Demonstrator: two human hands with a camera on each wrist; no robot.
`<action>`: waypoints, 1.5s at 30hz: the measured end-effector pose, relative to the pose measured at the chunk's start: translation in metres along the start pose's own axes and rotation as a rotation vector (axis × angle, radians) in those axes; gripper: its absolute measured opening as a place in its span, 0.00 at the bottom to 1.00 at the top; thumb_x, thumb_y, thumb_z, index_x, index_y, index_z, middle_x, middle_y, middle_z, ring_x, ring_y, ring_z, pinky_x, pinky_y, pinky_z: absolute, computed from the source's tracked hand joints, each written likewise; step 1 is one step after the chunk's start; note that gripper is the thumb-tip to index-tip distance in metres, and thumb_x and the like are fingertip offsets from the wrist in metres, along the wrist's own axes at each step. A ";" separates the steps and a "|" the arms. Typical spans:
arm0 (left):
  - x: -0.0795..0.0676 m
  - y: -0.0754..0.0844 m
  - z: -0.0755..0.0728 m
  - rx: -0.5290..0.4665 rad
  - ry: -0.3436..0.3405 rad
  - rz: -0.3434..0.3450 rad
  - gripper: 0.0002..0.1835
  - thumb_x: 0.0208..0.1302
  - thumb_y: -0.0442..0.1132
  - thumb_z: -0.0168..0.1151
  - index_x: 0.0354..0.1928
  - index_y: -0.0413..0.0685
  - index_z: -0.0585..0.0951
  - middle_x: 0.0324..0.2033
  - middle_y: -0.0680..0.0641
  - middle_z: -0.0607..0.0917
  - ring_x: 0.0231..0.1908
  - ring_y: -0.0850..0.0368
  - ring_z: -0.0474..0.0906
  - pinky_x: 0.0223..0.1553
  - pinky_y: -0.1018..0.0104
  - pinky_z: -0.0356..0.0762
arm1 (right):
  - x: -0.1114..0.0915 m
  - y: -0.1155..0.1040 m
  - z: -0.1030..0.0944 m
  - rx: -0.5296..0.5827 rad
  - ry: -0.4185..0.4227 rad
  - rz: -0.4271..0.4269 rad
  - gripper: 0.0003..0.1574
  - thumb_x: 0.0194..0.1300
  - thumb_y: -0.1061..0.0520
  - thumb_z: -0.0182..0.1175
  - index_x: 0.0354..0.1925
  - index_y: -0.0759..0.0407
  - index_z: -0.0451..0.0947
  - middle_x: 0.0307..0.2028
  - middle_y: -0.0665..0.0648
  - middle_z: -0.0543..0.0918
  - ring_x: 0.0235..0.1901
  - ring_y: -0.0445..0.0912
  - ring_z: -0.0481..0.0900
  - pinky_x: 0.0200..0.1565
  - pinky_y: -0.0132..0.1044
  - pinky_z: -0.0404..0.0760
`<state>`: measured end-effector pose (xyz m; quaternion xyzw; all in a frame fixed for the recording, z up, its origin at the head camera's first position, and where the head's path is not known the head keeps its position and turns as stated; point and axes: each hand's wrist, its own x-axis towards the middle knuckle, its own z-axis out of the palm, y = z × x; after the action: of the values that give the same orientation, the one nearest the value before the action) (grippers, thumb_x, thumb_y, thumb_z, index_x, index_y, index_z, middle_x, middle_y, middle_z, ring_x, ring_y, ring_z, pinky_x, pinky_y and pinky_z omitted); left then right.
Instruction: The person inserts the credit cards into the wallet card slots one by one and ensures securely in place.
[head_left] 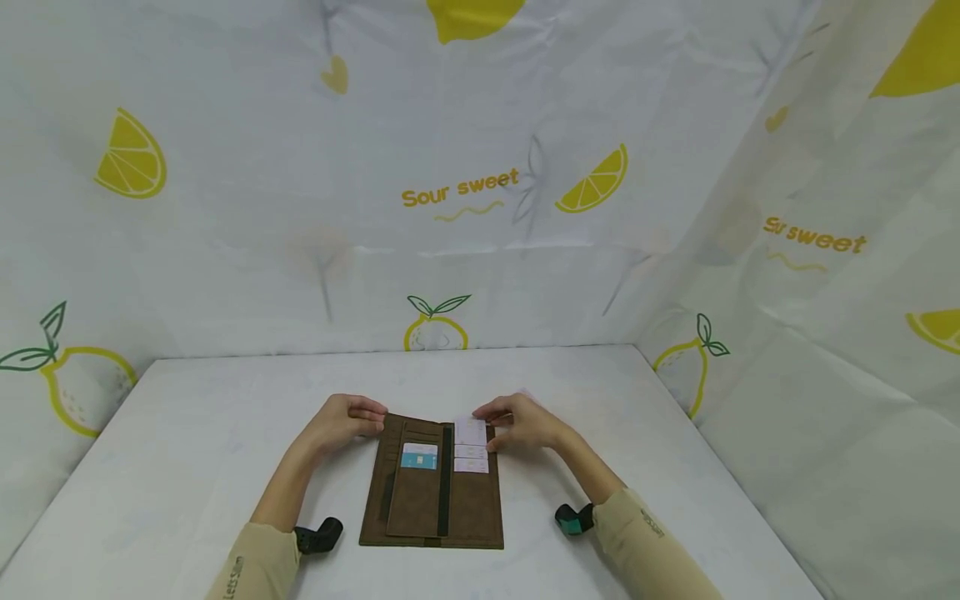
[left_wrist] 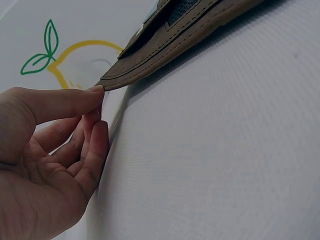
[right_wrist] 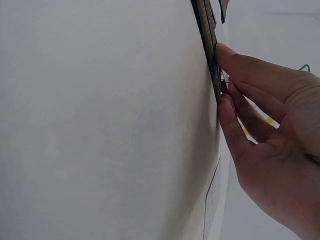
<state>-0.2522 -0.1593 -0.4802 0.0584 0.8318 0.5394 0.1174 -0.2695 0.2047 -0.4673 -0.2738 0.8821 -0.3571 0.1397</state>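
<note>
A brown bifold wallet [head_left: 472, 512] lies opened out on the white table. My left hand [head_left: 347, 422] pinches its far left corner between thumb and fingers; the left wrist view shows the wallet's stitched edge [left_wrist: 150, 70] raised there. On the right half are pale printed paper slips [head_left: 471, 452], overlapping in steps. My right hand [head_left: 527, 423] is at the far right corner, fingertips at the topmost slip and thumb by the wallet's side edge. In the right wrist view the wallet edge [right_wrist: 207, 40] partly hides what those fingers pinch. A blue-and-white card [head_left: 418, 457] sits in a left-half pocket.
Behind my right hand, another pale paper [right_wrist: 212, 200] lies on the table [head_left: 225, 467], mostly hidden in the head view. White cloth [head_left: 262, 292] with lemon prints hangs behind the table and along its right side. Each wrist carries a small black camera [head_left: 320, 536].
</note>
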 end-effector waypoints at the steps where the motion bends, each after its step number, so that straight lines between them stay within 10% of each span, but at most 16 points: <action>1: 0.000 0.000 0.000 0.000 -0.001 0.002 0.14 0.70 0.32 0.72 0.54 0.33 0.87 0.41 0.44 0.93 0.39 0.62 0.85 0.42 0.68 0.81 | 0.001 -0.001 -0.001 -0.014 -0.008 0.003 0.32 0.60 0.62 0.81 0.62 0.64 0.86 0.62 0.63 0.88 0.64 0.56 0.86 0.66 0.45 0.84; 45: -0.001 0.002 0.000 -0.003 -0.005 0.005 0.14 0.70 0.31 0.71 0.54 0.32 0.86 0.41 0.44 0.92 0.38 0.62 0.84 0.40 0.68 0.80 | 0.000 0.002 -0.004 0.065 -0.037 0.025 0.17 0.64 0.63 0.77 0.52 0.59 0.91 0.56 0.60 0.91 0.56 0.47 0.87 0.61 0.38 0.84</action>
<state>-0.2509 -0.1586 -0.4784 0.0619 0.8306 0.5406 0.1180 -0.2723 0.2077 -0.4663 -0.2645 0.8707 -0.3783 0.1695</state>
